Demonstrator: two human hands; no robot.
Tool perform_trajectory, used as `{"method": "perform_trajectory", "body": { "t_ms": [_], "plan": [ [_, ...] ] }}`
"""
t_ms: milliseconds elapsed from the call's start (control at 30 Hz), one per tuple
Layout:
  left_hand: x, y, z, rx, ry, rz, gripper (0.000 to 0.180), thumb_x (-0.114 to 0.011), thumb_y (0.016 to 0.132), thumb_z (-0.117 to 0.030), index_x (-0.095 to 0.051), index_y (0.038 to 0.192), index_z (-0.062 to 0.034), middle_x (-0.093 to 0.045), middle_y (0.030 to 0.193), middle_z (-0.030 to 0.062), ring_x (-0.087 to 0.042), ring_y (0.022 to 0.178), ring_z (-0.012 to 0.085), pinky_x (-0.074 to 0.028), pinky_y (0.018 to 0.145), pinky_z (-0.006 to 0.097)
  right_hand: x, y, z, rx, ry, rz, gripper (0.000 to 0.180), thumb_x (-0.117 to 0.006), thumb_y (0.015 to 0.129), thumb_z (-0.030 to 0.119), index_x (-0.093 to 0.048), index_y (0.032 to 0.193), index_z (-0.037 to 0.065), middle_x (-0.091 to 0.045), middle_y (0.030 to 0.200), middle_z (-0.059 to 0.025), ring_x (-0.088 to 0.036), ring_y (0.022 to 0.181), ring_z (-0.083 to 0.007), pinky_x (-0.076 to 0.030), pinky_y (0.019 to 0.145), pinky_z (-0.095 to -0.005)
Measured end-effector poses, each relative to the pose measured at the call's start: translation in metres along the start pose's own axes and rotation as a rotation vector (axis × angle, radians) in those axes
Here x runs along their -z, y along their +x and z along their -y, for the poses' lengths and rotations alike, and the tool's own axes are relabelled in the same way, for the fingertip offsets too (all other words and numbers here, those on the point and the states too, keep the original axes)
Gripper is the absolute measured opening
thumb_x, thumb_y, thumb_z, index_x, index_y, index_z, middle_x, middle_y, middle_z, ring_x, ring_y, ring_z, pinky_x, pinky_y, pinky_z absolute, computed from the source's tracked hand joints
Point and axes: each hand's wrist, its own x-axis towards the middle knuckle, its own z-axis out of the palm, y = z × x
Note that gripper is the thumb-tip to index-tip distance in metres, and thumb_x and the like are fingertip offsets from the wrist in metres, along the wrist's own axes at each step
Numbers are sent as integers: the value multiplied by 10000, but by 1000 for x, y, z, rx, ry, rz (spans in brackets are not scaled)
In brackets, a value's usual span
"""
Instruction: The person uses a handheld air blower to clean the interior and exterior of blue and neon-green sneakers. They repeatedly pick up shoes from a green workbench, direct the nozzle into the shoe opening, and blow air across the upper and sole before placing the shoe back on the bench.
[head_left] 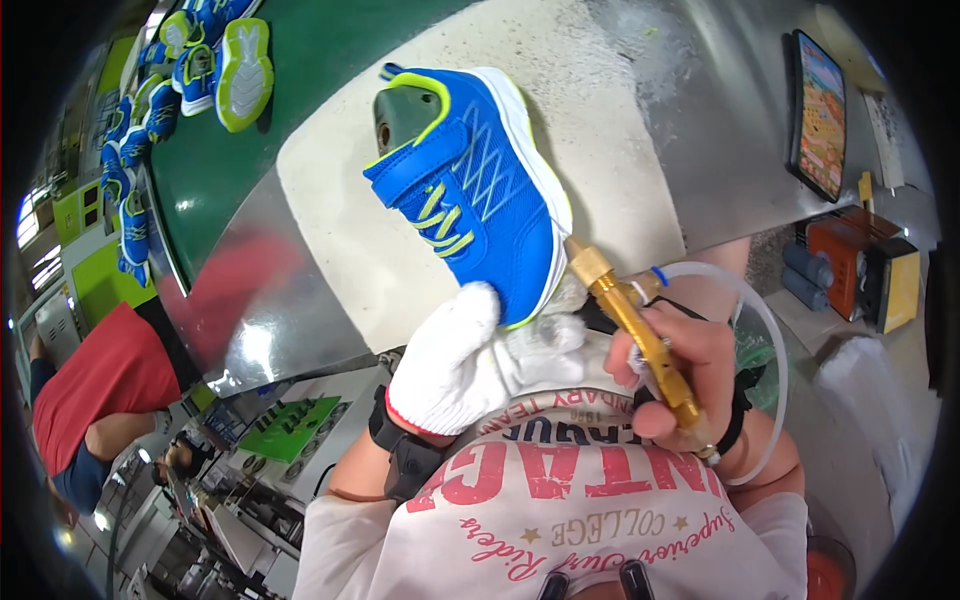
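A blue sneaker (500, 190) with lime-green laces and trim and a white sole edge lies tilted on its side, toe toward me. A dark green last fills its opening. My left hand (480, 355), in a white knitted glove, is closed on the toe from below. Bare-skinned, my right hand (680, 370) wraps round a brass-coloured nozzle pen (640, 335) with a clear hose. Its thin tip meets the sneaker near the seam between the upper and the white sole; whether anything comes out cannot be seen.
Beneath the sneaker is a pale worn sheet (350, 235) on a metal table. Several similar sneakers (245, 75) lie on and beyond the green surface (250, 150). At right are a phone (820, 115) and an orange box (840, 250). A person in red (110, 385) stands at left.
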Motion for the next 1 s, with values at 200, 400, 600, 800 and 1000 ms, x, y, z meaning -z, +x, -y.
{"method": "perform_trajectory", "body": {
  "t_ms": [200,400,600,800,1000],
  "plan": [
    [-16,53,25,108,110,182,579,-586,880,-442,-437,1339,-123,-423,1387,107,-305,1327,412,-225,1095,590,2,-21,26,-41,271,-262,645,-623,838,512,-307,1142,40,-518,1023,-171,-541,753,-167,-441,655,-292],
    [-27,105,31,53,-127,365,282,-539,882,-148,-540,1162,-117,-528,1240,88,-444,1217,358,-312,1048,524,-1,-2,47,-162,231,-526,600,-569,861,539,-325,1080,37,-539,933,-198,-536,719,-145,-442,664,-266],
    [-52,119,17,16,-8,214,279,-561,904,-242,-538,1145,-103,-588,1152,104,-513,1137,312,-400,953,510,2,10,34,-26,-214,-403,640,-615,852,492,-392,1122,-43,-533,1078,-319,-557,1025,-400,-424,883,-464],
    [-60,125,4,-41,190,144,573,-576,804,-627,-571,1011,-92,-629,960,94,-599,953,303,-463,877,461,20,25,-7,243,-562,-194,624,-635,820,498,-501,983,-89,-549,1094,-337,-430,1164,-556,-283,999,-603],
    [-69,118,-4,50,195,-76,565,-597,833,-569,-543,1071,-59,-600,1030,126,-556,1053,324,-462,919,459,46,24,-15,259,-466,-119,633,-682,788,477,-490,1097,-39,-600,991,-218,-552,976,-440,-401,911,-510]
  ]
}}
